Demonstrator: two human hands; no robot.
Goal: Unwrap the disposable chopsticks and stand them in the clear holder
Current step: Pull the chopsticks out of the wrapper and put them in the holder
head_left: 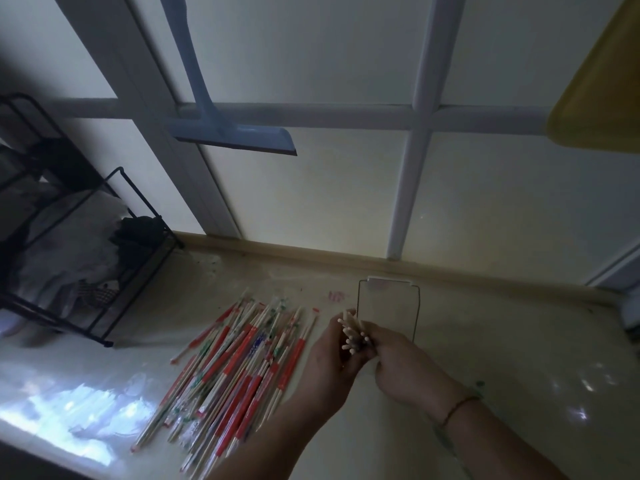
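Both hands are meeting just in front of the clear holder [388, 308], nearest the camera, and together they are gripping a bundle of bare chopsticks [352, 336] with the pale tips pointing up and away toward the holder. The left hand [330, 355] is curling its fingers round the near side of the bundle, and the right hand [394, 358] is closing on it from the other side, so neither hand is free; how tightly the far fingers are wrapping is hidden behind the sticks. A thin cord bracelet [457, 408] is sitting on the right wrist. As a judgement, the step in hand is squaring up the unwrapped sticks before standing them in the holder, and doing it well is likely a matter of levelling the ends, keeping the bundle upright, and lowering it straight into the opening rather than at a slant, since a light clear holder could tip. To the left of the holder, a large heap of wrapped chopsticks [242, 368] is lying fanned across the glossy floor [519, 358], so much of the task seems to be remaining. Farther left of the holder, a black wire rack [114, 258] is standing against the wall. Beyond the holder, the skirting and white window frame [410, 188] are rising, with a blue squeegee [235, 133] hanging above.
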